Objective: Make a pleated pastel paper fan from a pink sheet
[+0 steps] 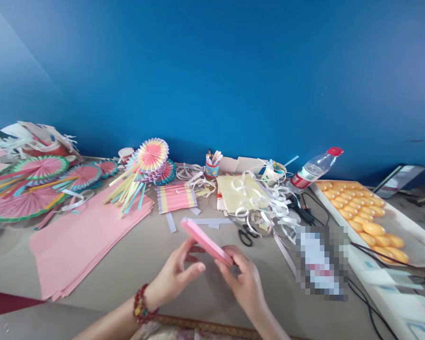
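Both my hands hold a narrow, folded strip of pink paper (203,240) just above the table near its front edge. My left hand (175,276), with a red bead bracelet on the wrist, pinches the strip's near side with thumb and fingers. At the strip's right end, my right hand (244,278) has its fingers closed on the paper. The strip slants from upper left to lower right.
A stack of pink sheets (81,241) lies left. Pleated paper fans (38,182) and a fan with paper streamers (150,158) fill the back left. Scissors (246,233), white paper curls (265,200), a pen cup (211,166), a water bottle (313,169) and a tray of orange pieces (366,217) sit to the right.
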Tool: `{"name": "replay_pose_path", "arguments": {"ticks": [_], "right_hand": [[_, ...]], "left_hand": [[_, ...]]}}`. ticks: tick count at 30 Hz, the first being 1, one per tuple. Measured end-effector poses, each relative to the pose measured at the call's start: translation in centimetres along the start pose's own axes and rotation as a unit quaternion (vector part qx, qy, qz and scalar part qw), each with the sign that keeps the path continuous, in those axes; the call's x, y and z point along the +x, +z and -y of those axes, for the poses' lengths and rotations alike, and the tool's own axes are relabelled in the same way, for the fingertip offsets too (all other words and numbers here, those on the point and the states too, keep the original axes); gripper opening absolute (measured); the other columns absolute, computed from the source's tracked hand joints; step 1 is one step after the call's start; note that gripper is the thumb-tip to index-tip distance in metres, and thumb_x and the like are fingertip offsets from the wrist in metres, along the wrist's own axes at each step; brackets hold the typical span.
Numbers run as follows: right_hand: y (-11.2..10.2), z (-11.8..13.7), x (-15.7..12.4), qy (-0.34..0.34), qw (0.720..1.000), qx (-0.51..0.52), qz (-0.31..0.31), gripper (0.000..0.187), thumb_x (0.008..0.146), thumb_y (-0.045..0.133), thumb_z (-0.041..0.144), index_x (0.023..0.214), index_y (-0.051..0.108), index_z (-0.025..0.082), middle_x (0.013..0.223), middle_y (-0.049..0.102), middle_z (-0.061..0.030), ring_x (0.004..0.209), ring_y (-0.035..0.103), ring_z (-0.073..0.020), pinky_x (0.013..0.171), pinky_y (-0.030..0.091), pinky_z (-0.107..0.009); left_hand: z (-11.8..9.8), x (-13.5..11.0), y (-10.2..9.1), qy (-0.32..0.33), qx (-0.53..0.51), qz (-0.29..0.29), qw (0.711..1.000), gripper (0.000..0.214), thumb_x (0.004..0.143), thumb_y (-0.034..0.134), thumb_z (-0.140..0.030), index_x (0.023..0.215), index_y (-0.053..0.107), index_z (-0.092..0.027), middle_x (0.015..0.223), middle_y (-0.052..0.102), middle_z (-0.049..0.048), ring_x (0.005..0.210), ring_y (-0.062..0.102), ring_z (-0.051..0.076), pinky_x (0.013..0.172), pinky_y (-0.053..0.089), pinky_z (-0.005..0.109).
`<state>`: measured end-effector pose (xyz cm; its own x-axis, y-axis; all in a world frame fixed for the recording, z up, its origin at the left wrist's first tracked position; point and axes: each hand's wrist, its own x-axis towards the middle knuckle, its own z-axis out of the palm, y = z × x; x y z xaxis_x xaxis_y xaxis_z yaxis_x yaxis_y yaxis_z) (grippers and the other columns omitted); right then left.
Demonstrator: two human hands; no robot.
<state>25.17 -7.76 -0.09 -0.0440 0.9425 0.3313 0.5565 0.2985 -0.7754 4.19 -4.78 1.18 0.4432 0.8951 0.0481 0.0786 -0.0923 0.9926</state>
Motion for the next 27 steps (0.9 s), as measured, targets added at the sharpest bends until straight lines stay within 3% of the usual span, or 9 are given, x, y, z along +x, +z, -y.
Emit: {"name": "replay_pose_path", "arguments": {"ticks": [2, 6, 11, 13, 16, 20, 23, 27], "right_hand": [[0.9, 0.8, -0.2, -0.028, 0.999, -0.035, 0.005, 0.009, 0.091, 0.054, 0.026, 0.095, 0.06, 0.022, 0.09, 0.067, -0.0057, 0.081, 0.065, -0.0189, 0.072, 0.053, -0.026], [1.7, 1.8, -0.6, -0.081, 0.991, -0.104, 0.013, 0.017, 0.091, 0.055, 0.031, 0.104, 0.06, 0.022, 0.097, 0.067, -0.009, 0.088, 0.066, -0.022, 0.075, 0.055, -0.031], [0.5, 1.7, -0.7, -0.121, 0.985, -0.116, 0.026, 0.04, 0.087, 0.061, 0.046, 0.117, 0.056, 0.02, 0.104, 0.066, -0.0124, 0.092, 0.066, -0.0243, 0.076, 0.056, -0.033], [-0.4, 1.6, -0.5, -0.136, 0.98, -0.146, -0.009, 0.04, 0.089, 0.06, 0.038, 0.124, 0.053, 0.019, 0.111, 0.064, -0.014, 0.099, 0.064, -0.0254, 0.083, 0.055, -0.036], [-1.7, 1.8, 0.4, -0.173, 0.958, -0.224, -0.041, 0.054, 0.089, 0.06, 0.029, 0.139, 0.043, 0.02, 0.129, 0.057, -0.0158, 0.118, 0.054, -0.0293, 0.097, 0.047, -0.045], [-2.5, 2.7, 2.1, -0.235, 0.928, -0.286, 0.051, 0.055, 0.092, 0.055, 0.024, 0.144, 0.04, 0.027, 0.135, 0.056, -0.008, 0.126, 0.047, -0.0265, 0.108, 0.035, -0.048], [-2.2, 2.8, 2.6, -0.227, 0.93, -0.281, 0.07, 0.042, 0.093, 0.052, 0.018, 0.135, 0.052, 0.025, 0.122, 0.065, -0.0059, 0.116, 0.054, -0.0218, 0.105, 0.037, -0.041], [-1.9, 2.2, 2.2, -0.197, 0.942, -0.266, 0.058, 0.021, 0.096, 0.049, 0.018, 0.102, 0.068, 0.024, 0.093, 0.069, -0.0038, 0.09, 0.058, -0.0184, 0.084, 0.042, -0.034]], "left_hand": [[0.0, 0.3, 1.5, 0.0, -0.011, -0.028, 1.0, 0.053, 0.085, 0.061, -0.054, 0.122, 0.052, -0.018, 0.114, 0.063, 0.0117, 0.104, 0.061, 0.025, 0.09, 0.053, 0.036], [-0.3, 0.8, 2.8, -0.017, -0.044, -0.069, 0.997, 0.031, 0.094, 0.05, -0.046, 0.098, 0.059, -0.017, 0.089, 0.065, 0.0053, 0.081, 0.061, 0.017, 0.078, 0.052, 0.029], [-0.3, 0.5, 1.6, 0.012, 0.121, -0.068, 0.99, 0.032, 0.1, 0.035, -0.037, 0.085, 0.056, -0.018, 0.073, 0.06, 0.0021, 0.065, 0.055, 0.013, 0.064, 0.046, 0.024], [-0.5, 0.5, 0.7, 0.06, 0.252, -0.048, 0.965, 0.03, 0.101, 0.031, -0.03, 0.088, 0.055, -0.018, 0.073, 0.059, 0.0029, 0.064, 0.055, 0.015, 0.063, 0.044, 0.025], [-1.0, 1.0, -0.3, 0.12, 0.45, 0.003, 0.885, 0.023, 0.098, 0.032, -0.019, 0.093, 0.054, -0.018, 0.077, 0.06, 0.0055, 0.071, 0.057, 0.019, 0.066, 0.044, 0.03], [-1.7, 1.8, -0.9, 0.143, 0.579, 0.081, 0.798, 0.016, 0.091, 0.042, -0.009, 0.094, 0.055, -0.018, 0.08, 0.061, 0.0056, 0.076, 0.058, 0.022, 0.073, 0.045, 0.036], [-2.0, 2.1, -1.0, 0.164, 0.61, 0.106, 0.768, 0.014, 0.089, 0.046, -0.008, 0.092, 0.056, -0.018, 0.085, 0.062, 0.0069, 0.08, 0.058, 0.023, 0.076, 0.045, 0.038], [-1.6, 2.0, -1.2, 0.194, 0.613, 0.113, 0.757, 0.014, 0.091, 0.047, -0.01, 0.094, 0.058, -0.017, 0.095, 0.064, 0.009, 0.092, 0.058, 0.023, 0.082, 0.045, 0.039]]}}
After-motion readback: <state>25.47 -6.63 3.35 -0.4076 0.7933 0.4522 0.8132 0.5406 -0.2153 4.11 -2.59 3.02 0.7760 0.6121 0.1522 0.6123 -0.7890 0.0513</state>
